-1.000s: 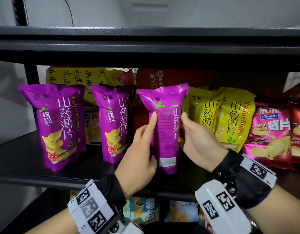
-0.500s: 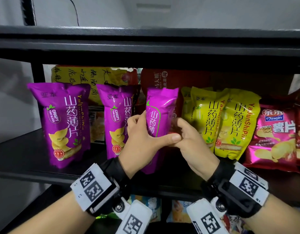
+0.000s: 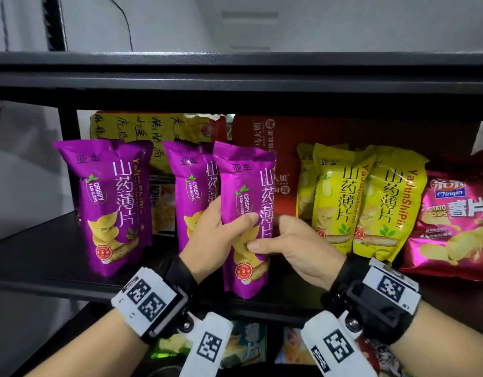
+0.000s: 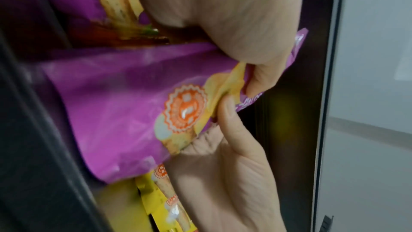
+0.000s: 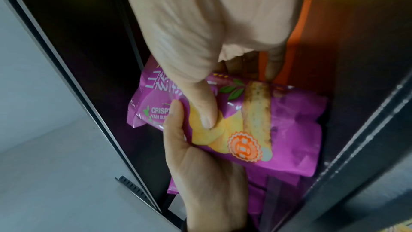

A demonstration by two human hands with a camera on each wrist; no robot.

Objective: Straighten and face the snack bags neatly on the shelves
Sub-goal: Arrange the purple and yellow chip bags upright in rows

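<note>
We hold the purple bag (image 3: 245,213) upright on the black shelf (image 3: 58,270) with both hands, its printed front turned outward, so the label reads like its neighbours'. Our left hand (image 3: 213,235) wraps the bag's left edge, thumb across the front and the other fingers behind it, out of sight; our right hand (image 3: 297,248) takes the right edge the same way, thumb (image 5: 204,110) pressed on the chip picture and fingers curled round the back. Both thumbs sit close together on the lower front, a grip that seems meant to steer the soft bag from its middle without crushing the top seal. The bag stands just right of a second purple bag (image 3: 192,194), overlapping it and nearer the shelf's front edge than that one; a third purple bag (image 3: 112,202) stands well left of it. To the right of the held bag, across a gap, are the yellow bags (image 3: 363,197), and beyond them a pink chip bag (image 3: 452,224). We judge the facing nearly done: what is left is to ease the bag back into line with its purple neighbours and let go gently, since a light, puffed pouch may well tip or twist when released.
</note>
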